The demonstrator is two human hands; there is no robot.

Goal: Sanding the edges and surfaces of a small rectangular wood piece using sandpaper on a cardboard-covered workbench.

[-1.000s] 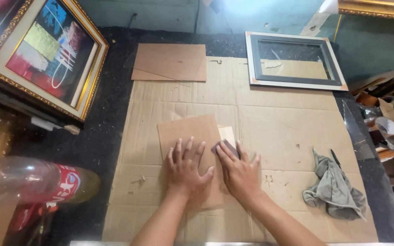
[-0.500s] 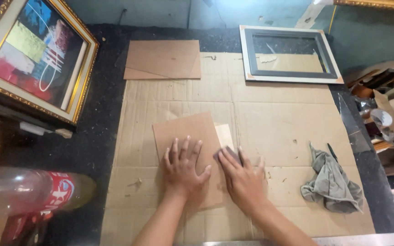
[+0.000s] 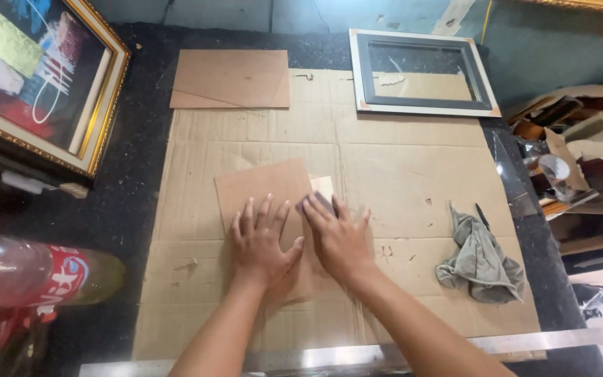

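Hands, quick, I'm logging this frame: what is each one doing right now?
Left hand: open, fingers spread, pressed flat on the brown board.
Right hand: palm down at the board's right edge, over a small dark block; grip cannot be told.

The right hand [image 3: 340, 237] with its dark block [image 3: 315, 202] has slid slightly up the brown board [image 3: 263, 185]

Grey rag [image 3: 479, 257], empty frame [image 3: 423, 72], framed painting [image 3: 33, 77].
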